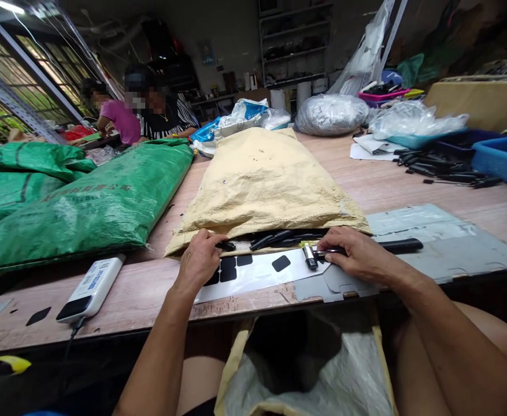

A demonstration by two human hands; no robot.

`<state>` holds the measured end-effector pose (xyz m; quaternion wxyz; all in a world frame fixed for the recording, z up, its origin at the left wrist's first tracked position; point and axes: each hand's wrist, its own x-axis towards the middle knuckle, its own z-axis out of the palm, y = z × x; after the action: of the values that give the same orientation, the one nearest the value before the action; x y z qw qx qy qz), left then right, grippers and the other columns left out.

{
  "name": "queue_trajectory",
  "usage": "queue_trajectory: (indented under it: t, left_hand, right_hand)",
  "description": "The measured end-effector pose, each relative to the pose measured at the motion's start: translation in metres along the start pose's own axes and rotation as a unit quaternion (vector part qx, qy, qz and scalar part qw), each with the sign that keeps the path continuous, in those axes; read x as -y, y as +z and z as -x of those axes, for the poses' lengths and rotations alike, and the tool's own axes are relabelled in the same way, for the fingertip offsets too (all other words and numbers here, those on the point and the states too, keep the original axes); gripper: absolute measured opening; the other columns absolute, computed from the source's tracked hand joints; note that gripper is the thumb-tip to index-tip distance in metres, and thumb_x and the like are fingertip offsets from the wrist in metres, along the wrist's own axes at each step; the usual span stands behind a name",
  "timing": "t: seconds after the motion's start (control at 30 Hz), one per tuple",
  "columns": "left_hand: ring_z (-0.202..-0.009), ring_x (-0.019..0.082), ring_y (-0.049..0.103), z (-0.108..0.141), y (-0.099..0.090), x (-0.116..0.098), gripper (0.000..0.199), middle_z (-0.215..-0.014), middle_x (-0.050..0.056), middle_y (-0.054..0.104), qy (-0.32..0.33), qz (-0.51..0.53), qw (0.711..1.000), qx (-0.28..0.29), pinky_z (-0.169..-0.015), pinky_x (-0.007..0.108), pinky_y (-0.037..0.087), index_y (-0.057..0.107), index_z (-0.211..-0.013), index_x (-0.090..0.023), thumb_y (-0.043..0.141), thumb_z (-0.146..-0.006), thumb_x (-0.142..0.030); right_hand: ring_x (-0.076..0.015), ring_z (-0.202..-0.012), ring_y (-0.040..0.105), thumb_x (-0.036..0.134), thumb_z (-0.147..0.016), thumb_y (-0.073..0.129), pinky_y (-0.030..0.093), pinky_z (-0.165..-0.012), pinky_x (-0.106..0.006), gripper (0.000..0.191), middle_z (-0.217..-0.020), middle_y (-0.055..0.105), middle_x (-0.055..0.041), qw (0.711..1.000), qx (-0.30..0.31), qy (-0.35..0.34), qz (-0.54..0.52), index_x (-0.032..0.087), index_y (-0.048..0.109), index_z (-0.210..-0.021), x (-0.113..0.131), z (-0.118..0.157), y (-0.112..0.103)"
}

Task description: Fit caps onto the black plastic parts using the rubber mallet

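A tan woven sack (266, 179) lies flat with its mouth toward me, and slim black pen-like pieces (285, 237) show in the opening. At the mouth's left side, my left hand (199, 260) is closed with its fingertips pinching the sack's edge. My right hand (357, 254) is closed at the right corner of the mouth, bent over a small hammer (400, 245). The hammer's metal head pokes out left of my fingers; part of its handle is hidden under the hand. Below the mouth lies a white sheet (259, 276) with black rounded-square stickers (281, 264).
Full green sacks (92, 202) lie left, near a white power bank (91, 289) with a cable. Black pieces (444, 167) and a blue bin (504, 159) stand right. A grey board (435, 237) lines the table edge; an open sack (344, 375) hangs below. Two people sit back left.
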<state>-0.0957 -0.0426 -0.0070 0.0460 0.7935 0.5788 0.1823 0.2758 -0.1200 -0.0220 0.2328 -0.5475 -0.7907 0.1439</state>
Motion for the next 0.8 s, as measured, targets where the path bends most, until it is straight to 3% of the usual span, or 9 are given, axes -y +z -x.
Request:
queue_trajectory:
  t: [0.13, 0.23, 0.37, 0.53, 0.8]
  left_hand:
    - [-0.105, 0.029, 0.055, -0.002, -0.005, 0.001, 0.023, -0.101, 0.007, 0.06, 0.053, -0.036, 0.998, 0.012, -0.094, 0.043, 0.047, 0.075, -0.099, -0.023, 0.062, -0.082, -0.015]
    - [-0.102, 0.027, 0.055, 0.007, -0.012, -0.012, 0.016, -0.101, 0.006, 0.064, 0.086, -0.005, 0.996, 0.017, -0.094, 0.044, 0.044, 0.07, -0.098, -0.021, 0.062, -0.086, -0.017]
    - [-0.098, 0.024, 0.055, 0.027, -0.008, -0.051, 0.015, -0.101, 0.004, 0.068, 0.135, 0.106, 0.985, 0.031, -0.09, 0.039, 0.043, 0.066, -0.106, -0.021, 0.061, -0.091, -0.021]
    - [-0.099, 0.023, 0.055, 0.037, 0.019, -0.094, 0.016, -0.098, 0.004, 0.069, 0.171, 0.193, 0.961, 0.103, -0.09, 0.036, 0.041, 0.071, -0.101, -0.022, 0.067, -0.087, -0.018]
    - [-0.093, 0.023, 0.056, 0.032, 0.031, -0.09, 0.018, -0.092, 0.004, 0.068, 0.142, 0.246, 0.954, 0.099, -0.088, 0.036, 0.04, 0.076, -0.096, -0.023, 0.078, -0.08, -0.029]
  right_hand:
    - [-0.0208, -0.096, 0.058, 0.02, -0.086, 0.059, 0.043, -0.088, -0.036, 0.015, -0.097, 0.065, -0.003, 1.0, 0.006, 0.007, -0.003, 0.025, 0.069, -0.096, 0.002, 0.0, -0.001]
    - [-0.0212, -0.098, 0.057, 0.02, -0.085, 0.06, 0.043, -0.089, -0.036, 0.016, -0.098, 0.064, -0.0035, 1.0, 0.007, 0.005, -0.001, 0.024, 0.069, -0.097, 0.004, 0.0, -0.003]
    - [-0.0208, -0.097, 0.058, 0.02, -0.085, 0.061, 0.044, -0.087, -0.035, 0.014, -0.097, 0.064, -0.0033, 1.0, 0.018, -0.001, 0.002, 0.024, 0.068, -0.096, 0.005, 0.0, -0.005]
    - [-0.0202, -0.098, 0.059, 0.022, -0.092, 0.056, 0.046, -0.085, -0.033, 0.011, -0.1, 0.064, -0.0038, 1.0, 0.005, -0.028, 0.014, 0.024, 0.065, -0.098, 0.006, 0.002, -0.005]
    - [-0.019, -0.093, 0.062, 0.024, -0.099, 0.049, 0.05, -0.081, -0.031, 0.022, -0.103, 0.064, -0.0058, 0.991, -0.092, -0.092, -0.035, 0.026, 0.064, -0.114, 0.028, 0.003, -0.01]
